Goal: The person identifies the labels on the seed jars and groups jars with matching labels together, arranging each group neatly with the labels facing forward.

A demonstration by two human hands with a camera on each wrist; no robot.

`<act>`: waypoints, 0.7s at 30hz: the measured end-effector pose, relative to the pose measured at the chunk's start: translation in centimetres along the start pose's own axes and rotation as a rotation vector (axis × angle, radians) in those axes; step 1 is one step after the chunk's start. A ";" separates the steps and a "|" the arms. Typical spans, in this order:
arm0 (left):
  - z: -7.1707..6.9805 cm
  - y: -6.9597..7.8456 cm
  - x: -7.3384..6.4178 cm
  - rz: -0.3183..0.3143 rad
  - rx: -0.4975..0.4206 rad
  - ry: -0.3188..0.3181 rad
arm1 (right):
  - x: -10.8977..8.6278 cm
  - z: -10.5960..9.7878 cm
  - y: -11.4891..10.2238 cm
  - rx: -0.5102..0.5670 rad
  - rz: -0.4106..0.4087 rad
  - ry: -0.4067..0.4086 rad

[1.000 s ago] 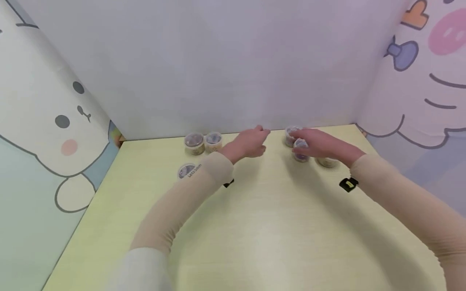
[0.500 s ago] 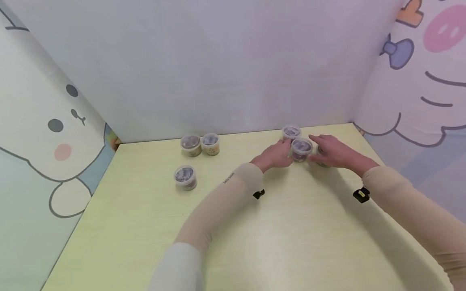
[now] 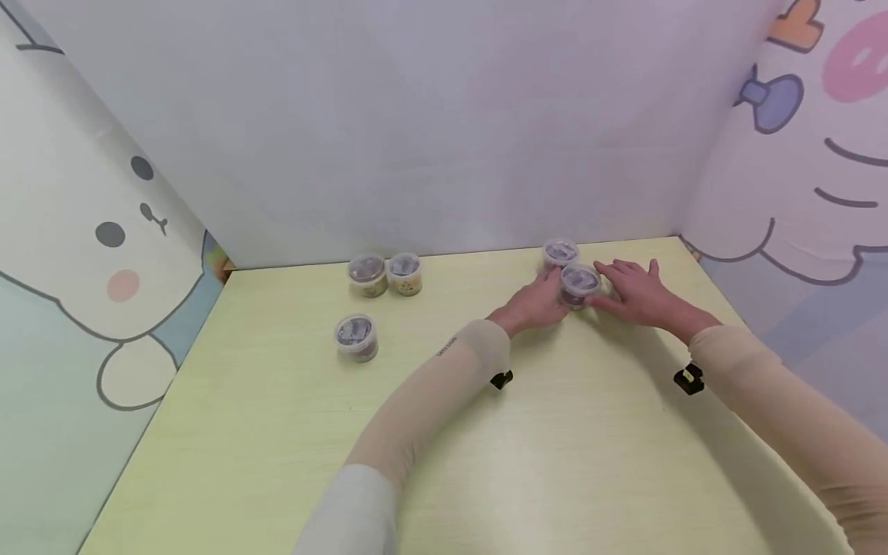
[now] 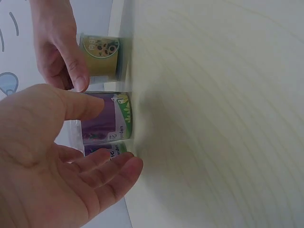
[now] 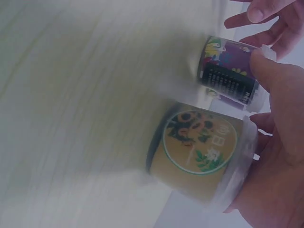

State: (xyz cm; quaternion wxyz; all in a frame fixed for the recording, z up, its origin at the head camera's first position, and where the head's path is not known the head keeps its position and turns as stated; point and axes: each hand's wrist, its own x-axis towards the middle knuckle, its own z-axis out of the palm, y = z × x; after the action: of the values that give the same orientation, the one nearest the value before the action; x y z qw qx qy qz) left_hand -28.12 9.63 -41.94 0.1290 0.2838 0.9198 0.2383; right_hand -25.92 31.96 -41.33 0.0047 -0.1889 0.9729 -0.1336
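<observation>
A small purple-labelled tub (image 3: 579, 281) with a clear lid stands upright between the hands at the back right. My left hand (image 3: 534, 302) lies at its left side, thumb against the purple label in the left wrist view, fingers loosely bent and apart. From the other side, my right hand (image 3: 638, 293) has its thumb at the label, with the other fingers spread near the lid. A tan-labelled tub (image 5: 199, 147) stands beneath the right palm, hidden in the head view. Just behind the purple tub is another lidded tub (image 3: 559, 253).
Three more lidded tubs stand on the left: a brownish one (image 3: 368, 275) and a pale one (image 3: 405, 274) side by side near the back, and a purple one (image 3: 357, 337) in front. A white back wall (image 3: 416, 154) rises along the yellow table's (image 3: 486, 432) far edge.
My left hand has moved right, away from the left tubs and up to the purple tub. My right hand drew back right from over the tubs, then its thumb came close against the purple one.
</observation>
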 end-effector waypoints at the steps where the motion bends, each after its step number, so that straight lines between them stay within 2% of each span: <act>1: 0.0 0.0 0.0 0.003 0.007 -0.005 | 0.0 0.1 0.0 -0.008 0.004 -0.002; 11: 0.2 -0.2 -0.3 0.023 0.007 -0.021 | -0.2 0.9 0.0 -0.010 0.057 -0.003; 21: 0.4 -0.4 -0.3 0.020 -0.013 -0.020 | -0.5 1.5 -0.3 -0.069 0.056 0.037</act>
State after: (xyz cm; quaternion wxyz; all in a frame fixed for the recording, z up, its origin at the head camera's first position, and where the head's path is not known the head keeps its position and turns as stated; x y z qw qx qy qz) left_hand -27.90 9.28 -42.45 0.1375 0.2943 0.9141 0.2428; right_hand -25.24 31.46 -42.75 -0.0163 -0.1592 0.9817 -0.1033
